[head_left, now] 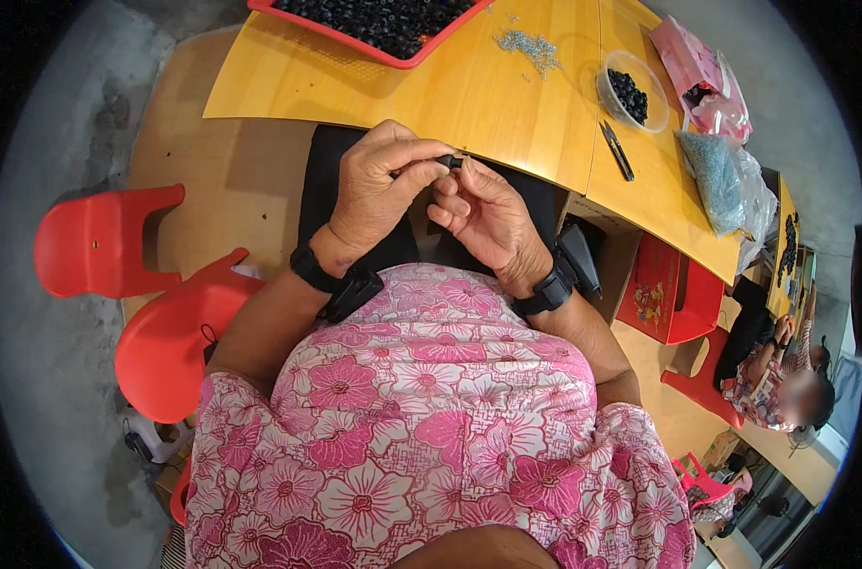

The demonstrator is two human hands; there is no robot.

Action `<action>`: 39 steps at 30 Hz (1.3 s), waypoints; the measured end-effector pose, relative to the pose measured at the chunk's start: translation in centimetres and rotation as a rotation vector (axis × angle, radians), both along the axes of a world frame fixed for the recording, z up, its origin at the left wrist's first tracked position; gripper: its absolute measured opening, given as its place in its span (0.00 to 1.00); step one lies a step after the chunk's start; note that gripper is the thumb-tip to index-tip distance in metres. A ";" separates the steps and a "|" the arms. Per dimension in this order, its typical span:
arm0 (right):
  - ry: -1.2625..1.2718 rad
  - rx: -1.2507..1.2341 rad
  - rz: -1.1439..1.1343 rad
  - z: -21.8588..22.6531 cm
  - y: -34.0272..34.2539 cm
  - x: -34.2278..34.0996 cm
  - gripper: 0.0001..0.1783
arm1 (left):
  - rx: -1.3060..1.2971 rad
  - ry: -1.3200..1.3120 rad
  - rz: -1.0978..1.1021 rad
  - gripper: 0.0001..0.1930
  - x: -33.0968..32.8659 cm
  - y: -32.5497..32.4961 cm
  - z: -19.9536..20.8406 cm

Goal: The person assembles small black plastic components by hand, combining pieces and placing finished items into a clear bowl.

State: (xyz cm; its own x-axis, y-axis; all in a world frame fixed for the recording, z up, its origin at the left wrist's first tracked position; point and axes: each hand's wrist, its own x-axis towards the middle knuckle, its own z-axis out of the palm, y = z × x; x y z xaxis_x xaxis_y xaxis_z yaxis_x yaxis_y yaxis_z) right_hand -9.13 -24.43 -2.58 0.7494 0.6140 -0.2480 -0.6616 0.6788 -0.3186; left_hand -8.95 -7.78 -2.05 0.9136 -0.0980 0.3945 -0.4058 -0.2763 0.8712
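Just off the table's near edge, above my lap, both hands meet at a small black part (449, 162). It looks like a short plastic piece, but my fingertips cover most of it. My left hand (379, 185) is closed, pinching the part between thumb and forefinger. From the other side my right hand (493, 216) grips its end with thumb and forefinger, the other fingers curled in. A red tray (407, 63) heaped with small black parts stands on the table beyond my left hand. Farther right, a clear round tub (660, 112) holds more black pieces.
Small silvery bits (531, 49) lie on the yellow table (507, 119). Black-handled snips (617, 152) rest near its right side, beside a pink bag (692, 66) and a bag of bluish-grey bits (711, 180). Red chairs (161, 351) stand at left. Another person (763, 375) sits at far right.
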 end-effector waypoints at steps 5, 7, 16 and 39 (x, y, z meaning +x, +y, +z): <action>-0.167 -0.086 -0.002 -0.7 -0.3 0.5 0.12 | -0.083 0.082 0.028 0.10 -0.1 -0.7 -0.3; -0.204 -0.119 -0.023 -0.5 0.0 0.4 0.13 | -0.103 0.128 0.026 0.10 -0.2 -0.6 -0.3; -0.444 -0.476 -0.118 -0.2 0.5 -0.3 0.14 | -0.359 0.512 -0.271 0.21 -0.8 -0.2 0.3; -0.922 -0.969 -0.240 1.0 0.4 -1.2 0.12 | -0.077 0.199 -0.195 0.21 -1.7 -0.7 1.8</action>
